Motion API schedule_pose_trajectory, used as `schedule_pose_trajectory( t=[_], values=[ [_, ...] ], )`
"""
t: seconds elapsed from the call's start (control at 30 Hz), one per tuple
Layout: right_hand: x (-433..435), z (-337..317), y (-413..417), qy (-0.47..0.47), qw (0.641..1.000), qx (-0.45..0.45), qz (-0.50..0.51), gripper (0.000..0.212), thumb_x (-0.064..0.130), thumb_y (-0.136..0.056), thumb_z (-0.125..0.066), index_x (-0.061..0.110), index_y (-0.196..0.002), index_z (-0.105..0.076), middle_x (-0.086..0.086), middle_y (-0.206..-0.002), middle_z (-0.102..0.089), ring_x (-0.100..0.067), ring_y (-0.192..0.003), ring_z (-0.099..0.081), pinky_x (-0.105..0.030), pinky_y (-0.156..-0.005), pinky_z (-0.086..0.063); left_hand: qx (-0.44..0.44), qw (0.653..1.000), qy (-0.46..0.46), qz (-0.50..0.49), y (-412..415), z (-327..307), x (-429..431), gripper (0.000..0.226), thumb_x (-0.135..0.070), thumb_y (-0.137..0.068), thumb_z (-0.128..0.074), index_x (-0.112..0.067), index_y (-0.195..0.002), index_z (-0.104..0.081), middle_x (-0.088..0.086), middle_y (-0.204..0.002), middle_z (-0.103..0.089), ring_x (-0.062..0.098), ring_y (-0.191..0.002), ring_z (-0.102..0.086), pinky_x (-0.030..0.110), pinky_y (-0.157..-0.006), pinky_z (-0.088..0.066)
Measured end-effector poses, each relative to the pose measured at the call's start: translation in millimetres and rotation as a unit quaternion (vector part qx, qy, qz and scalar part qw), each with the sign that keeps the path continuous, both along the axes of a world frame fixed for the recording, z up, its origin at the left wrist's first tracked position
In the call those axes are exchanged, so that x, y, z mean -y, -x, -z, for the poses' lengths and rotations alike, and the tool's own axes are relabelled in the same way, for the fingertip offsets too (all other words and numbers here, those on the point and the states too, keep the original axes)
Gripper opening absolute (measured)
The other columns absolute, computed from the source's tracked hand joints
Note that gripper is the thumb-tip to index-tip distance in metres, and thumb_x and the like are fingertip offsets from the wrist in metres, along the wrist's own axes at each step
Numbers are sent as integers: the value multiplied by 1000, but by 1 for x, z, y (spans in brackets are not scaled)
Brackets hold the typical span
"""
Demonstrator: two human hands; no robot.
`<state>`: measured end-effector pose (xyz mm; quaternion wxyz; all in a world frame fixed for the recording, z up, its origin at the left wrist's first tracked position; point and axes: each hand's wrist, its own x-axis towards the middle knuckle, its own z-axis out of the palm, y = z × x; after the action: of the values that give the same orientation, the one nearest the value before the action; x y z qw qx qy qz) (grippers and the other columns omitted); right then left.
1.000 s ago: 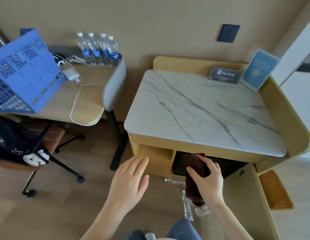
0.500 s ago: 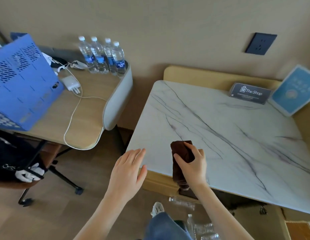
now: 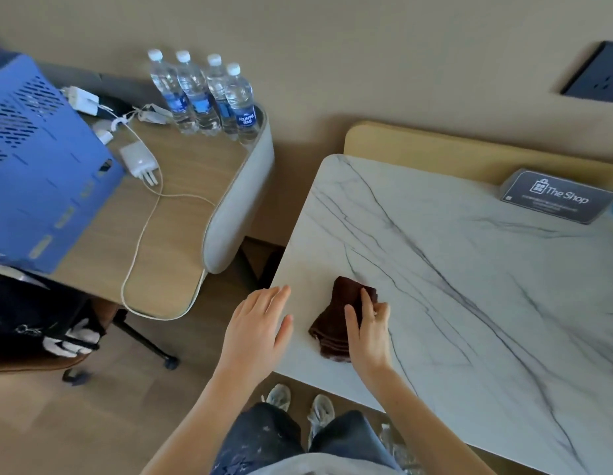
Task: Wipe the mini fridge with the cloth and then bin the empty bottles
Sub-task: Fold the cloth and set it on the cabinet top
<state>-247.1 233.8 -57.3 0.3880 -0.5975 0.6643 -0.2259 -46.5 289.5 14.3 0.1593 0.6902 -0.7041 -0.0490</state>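
The right hand [image 3: 368,332] is pinching the folded brown cloth [image 3: 339,320] against the marble top [image 3: 469,286]; just left of it, the left hand [image 3: 255,332] is hovering, fingers spread, holding nothing.

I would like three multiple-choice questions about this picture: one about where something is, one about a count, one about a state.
1. Where is the cloth?
A. on the marble top
B. on the floor
C. in the blue crate

2. How many bottles stand on the desk?
A. two
B. four
C. six

3. What is the left hand doing?
A. gripping a bottle
B. holding the cloth
C. open and empty

Answers:
1 A: the cloth lies on the marble near its front left corner, under the right hand.
2 B: four white caps stand in a row.
3 C: its fingers are spread, holding nothing.
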Motion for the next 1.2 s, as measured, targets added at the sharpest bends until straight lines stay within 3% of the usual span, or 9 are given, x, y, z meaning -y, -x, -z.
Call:
schedule_pose_trajectory(
  t=[0.17, 0.27, 0.37, 0.53, 0.67, 0.77, 0.9, 1.2],
  values=[
    [-5, 5, 5, 1, 1000, -24, -5, 62, 38, -103, -47, 14, -156, -26, -2, -117, -33, -21, -103, -48, -27, -91, -43, 3, 999, -18, 43, -4, 12, 19, 42, -24, -92, -65, -8, -131, -62, 6, -125, -67, 23, -114, -64, 33, -89, -54],
    [-2, -2, 6, 17, 992, -123, -35, 62, 41, -102, -47, 13, -155, -30, -7, -121, -37, -23, -111, -42, -30, -94, -45, 1, 997, -19, 77, -7, 15, 29, 42, -24, -92, -64, -6, -131, -62, 8, -125, -67, 24, -114, -64, 36, -89, -56],
    [-3, -13, 6, 111, 971, -210, -30, 58, 44, -100, -49, 13, -148, -43, -13, -133, -45, -30, -119, -45, -38, -96, -48, -3, 995, -15, 100, -12, 16, 38, 43, -26, -94, -58, -7, -133, -60, 7, -128, -66, 23, -117, -63, 36, -92, -55],
    [-14, -8, -12, 182, 953, -226, -85, 64, 50, -99, -38, 15, -152, -39, -13, -153, -42, -33, -143, -35, -46, -117, -30, 0, 991, 13, 130, -22, 18, 51, 49, -34, -98, -43, -9, -138, -56, 9, -136, -61, 24, -126, -58, 39, -101, -52],
    [-14, 6, -27, 170, 935, -288, -120, 67, 49, -97, -39, 12, -153, -38, -21, -153, -40, -38, -144, -34, -48, -120, -18, 6, 990, 6, 140, -28, 22, 61, 53, -37, -99, -37, -12, -144, -50, 8, -145, -54, 26, -135, -50, 42, -109, -45],
    [-8, 11, -30, 191, 932, -289, -111, 65, 44, -95, -46, 8, -149, -42, -22, -149, -45, -38, -141, -39, -51, -118, -26, 0, 990, -6, 142, -34, 26, 66, 53, -38, -99, -37, -13, -145, -50, 7, -145, -54, 25, -136, -50, 42, -109, -45],
    [16, 13, -38, 220, 929, -281, -94, 68, 32, -87, -71, 4, -145, -48, -23, -144, -51, -39, -138, -45, -55, -113, -34, -7, 991, -21, 134, -43, 29, 81, 54, -38, -99, -37, -12, -145, -50, 7, -146, -53, 26, -136, -49, 42, -108, -46],
    [113, 14, -59, 252, 926, -262, -103, 66, 30, -87, -72, 5, -144, -50, -23, -143, -51, -38, -137, -45, -55, -112, -38, -8, 995, -16, 103, -53, 27, 150, 51, -33, -98, -44, -11, -143, -52, 9, -142, -56, 29, -133, -52, 41, -108, -46]
  ],
)
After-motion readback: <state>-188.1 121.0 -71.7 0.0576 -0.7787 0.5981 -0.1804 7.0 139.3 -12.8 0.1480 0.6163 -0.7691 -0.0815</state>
